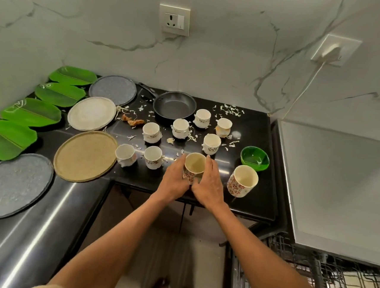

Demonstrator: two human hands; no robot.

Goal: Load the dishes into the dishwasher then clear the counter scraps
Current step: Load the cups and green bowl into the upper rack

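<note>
Left hand [176, 176]: curled round the cup's [194, 167] left side.
Right hand [209, 183]: gripping its right side.
Cup: upright on the counter [248, 193].

The left hand [176, 178] and right hand [208, 185] are covering most of the patterned cup [194, 165] wall, leaving only its rim and interior showing. The dishwasher rack [310, 278] is running off the bottom-right edge, and its contents are possibly indistinct behind blurred wire. The nearest grey plate [13, 185] is being clipped by the left edge.
</note>
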